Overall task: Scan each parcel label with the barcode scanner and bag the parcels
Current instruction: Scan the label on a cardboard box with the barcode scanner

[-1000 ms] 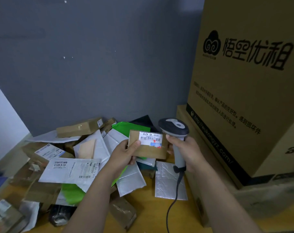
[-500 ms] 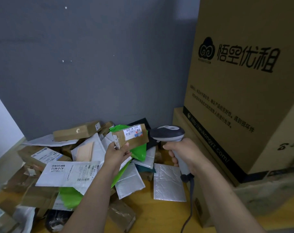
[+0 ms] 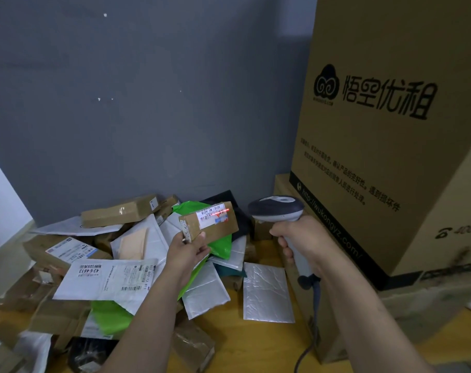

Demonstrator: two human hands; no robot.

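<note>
Left grip is clamped on a small brown parcel: thumb on the near face, fingers curled round its 8 o'clock corner. The parcel is held in the air above the heap and tilted, with its right end higher. The white label is on the top face, turned toward the camera, and a red scan line falls across the label's right part.

Right grip is wrapped tight round the handle of the barcode scanner. The scanner is at 3 o'clock of the parcel, near but not touching, with its head aimed toward 9 o'clock at the label. Its cable drops from the handle toward 6 o'clock.

Under the parcel, from 6 to 9 o'clock, is a loose parcel heap on the wooden desk:
- A long brown box sits on top at 9 o'clock.
- A white mailer printed 43-6-4613 is at 8 o'clock.
- A green poly bag is directly below the held parcel.
- A silver bubble mailer lies flat at 5 o'clock.

A big printed carton stands at 2 o'clock of the scanner on another carton. A grey wall fills 12 o'clock.
</note>
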